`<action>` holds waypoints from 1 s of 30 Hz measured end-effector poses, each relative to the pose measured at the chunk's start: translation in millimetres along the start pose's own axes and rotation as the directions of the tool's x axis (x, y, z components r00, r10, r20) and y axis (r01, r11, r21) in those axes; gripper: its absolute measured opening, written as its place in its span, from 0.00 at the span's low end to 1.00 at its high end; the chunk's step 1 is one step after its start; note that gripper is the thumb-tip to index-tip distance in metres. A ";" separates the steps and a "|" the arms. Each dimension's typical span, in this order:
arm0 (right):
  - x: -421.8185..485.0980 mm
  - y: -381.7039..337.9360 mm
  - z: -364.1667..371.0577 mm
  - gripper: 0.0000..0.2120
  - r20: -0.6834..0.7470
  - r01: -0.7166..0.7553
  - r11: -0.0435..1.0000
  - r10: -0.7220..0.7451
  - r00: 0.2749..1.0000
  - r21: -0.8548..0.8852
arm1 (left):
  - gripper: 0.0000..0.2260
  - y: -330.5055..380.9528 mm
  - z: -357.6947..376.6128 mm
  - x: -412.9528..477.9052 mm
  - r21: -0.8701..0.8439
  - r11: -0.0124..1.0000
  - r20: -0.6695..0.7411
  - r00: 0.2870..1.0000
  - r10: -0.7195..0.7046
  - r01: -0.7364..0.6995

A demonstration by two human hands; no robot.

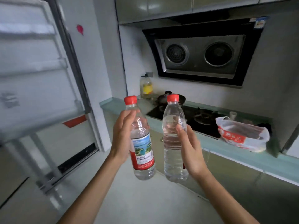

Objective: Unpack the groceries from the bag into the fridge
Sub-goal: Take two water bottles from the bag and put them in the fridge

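Observation:
I hold two clear water bottles with red caps upright in front of me, side by side. My left hand (pixel 122 136) grips the left bottle (pixel 142 152), whose red and picture label faces me. My right hand (pixel 191 151) grips the right bottle (pixel 172 143) from its right side. The white and red plastic grocery bag (pixel 242 136) lies on the green countertop (pixel 242 160) at the right, beside the stove. The open fridge door (pixel 35 70), with white door shelves, fills the left of the view and looks blurred.
A black gas hob (pixel 191 118) with a dark wok (pixel 163 97) sits behind the bottles. A yellow oil bottle (pixel 146 87) stands in the corner. The range hood (pixel 200 55) hangs above. Grey floor lies below my arms.

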State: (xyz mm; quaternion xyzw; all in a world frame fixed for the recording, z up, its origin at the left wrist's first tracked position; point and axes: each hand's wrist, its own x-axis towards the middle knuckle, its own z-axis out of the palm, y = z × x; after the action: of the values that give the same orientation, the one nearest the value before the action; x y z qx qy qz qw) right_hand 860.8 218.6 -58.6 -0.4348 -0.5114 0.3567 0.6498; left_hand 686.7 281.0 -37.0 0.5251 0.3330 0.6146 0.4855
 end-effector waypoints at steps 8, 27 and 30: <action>-23.4 8.9 207.8 0.14 0.181 -0.030 0.993 0.008 0.983 0.116 | 0.27 73.3 -232.1 -50.6 0.247 0.969 -0.119 0.992 0.052 -0.021; -58.9 -9.4 548.8 0.16 0.624 -0.106 0.936 -0.136 0.770 0.335 | 0.29 222.1 -492.5 -153.3 0.604 0.789 -0.620 0.686 0.381 0.108; -52.2 -12.5 598.9 0.16 0.671 -0.111 0.924 -0.180 0.719 0.366 | 0.29 241.3 -521.7 -147.7 0.629 0.769 -0.658 0.608 0.444 0.118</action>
State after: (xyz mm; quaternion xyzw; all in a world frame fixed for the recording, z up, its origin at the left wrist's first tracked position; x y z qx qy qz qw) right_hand 265.7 286.5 -6.2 -0.1248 -0.6458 0.5730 0.4889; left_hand 118.4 119.7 18.9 0.3641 0.6367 0.6790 0.0308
